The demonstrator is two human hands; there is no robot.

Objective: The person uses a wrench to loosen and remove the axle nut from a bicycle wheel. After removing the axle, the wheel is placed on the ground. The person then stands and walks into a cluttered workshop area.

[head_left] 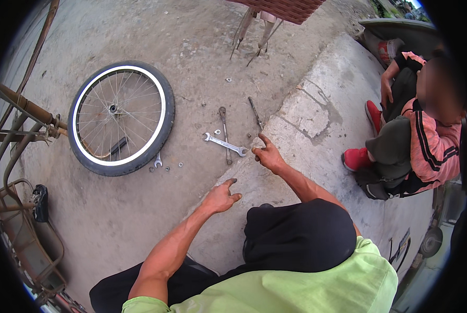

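Note:
My left hand (222, 197) hovers over the concrete with thumb and index finger apart, holding nothing. Farther right, my right hand (268, 156) has its index finger stretched out and also holds nothing. Just left of its fingertips lies a silver open-end wrench (225, 145), crossed over a darker, longer wrench (224, 125). A thin rod-shaped tool (255, 113) rests on the ground beyond the right hand. At the left, a spoked bicycle wheel (165, 107) with a black tire and pale rim lies flat. Another wrench (158, 160) sticks out beside its lower edge.
Several small nuts (180, 164) are scattered near the wheel. Bicycle frame parts (32, 107) and a metal rack (32, 245) stand along the left side. A red woven basket (290, 8) is at the top. To the right, a person in a pink jacket (431, 151) sits close by.

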